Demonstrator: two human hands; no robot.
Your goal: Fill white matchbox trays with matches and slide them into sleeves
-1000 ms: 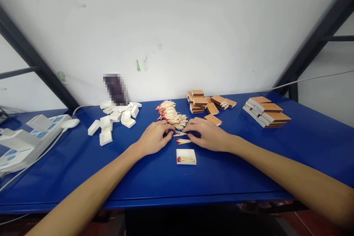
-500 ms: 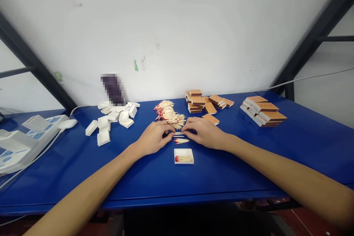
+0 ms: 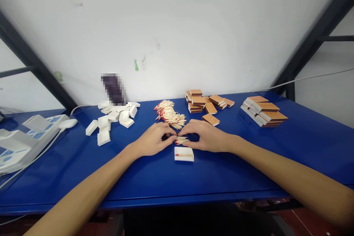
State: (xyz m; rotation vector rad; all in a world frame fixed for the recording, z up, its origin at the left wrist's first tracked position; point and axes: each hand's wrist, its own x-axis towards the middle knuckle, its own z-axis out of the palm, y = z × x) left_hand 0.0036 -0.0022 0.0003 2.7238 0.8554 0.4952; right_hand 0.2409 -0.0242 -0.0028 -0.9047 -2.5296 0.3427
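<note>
A small bunch of red-tipped matches (image 3: 181, 140) lies on the blue table between my hands. My left hand (image 3: 156, 139) is at its left end, thumb and forefinger near the match heads, with a gap between them. From the right, my right hand (image 3: 206, 135) reaches over the bunch, forefinger behind it and thumb in front, fingers apart. Just nearer to me sits an open white tray (image 3: 184, 159) with a few matches in it. Behind my hands is a large loose pile of matches (image 3: 167, 112).
White empty trays (image 3: 104, 136) lie at the left, near a white power strip (image 3: 41, 136) with a cable. Orange matchboxes (image 3: 198, 101) are heaped behind my right hand, and a neat stack of matchboxes (image 3: 268, 112) stands farther right. A wall rises behind.
Both hands have come slightly nearer to me, and my right thumb and forefinger have spread around the small bunch. The two groups of matches between my hands now look like one.
</note>
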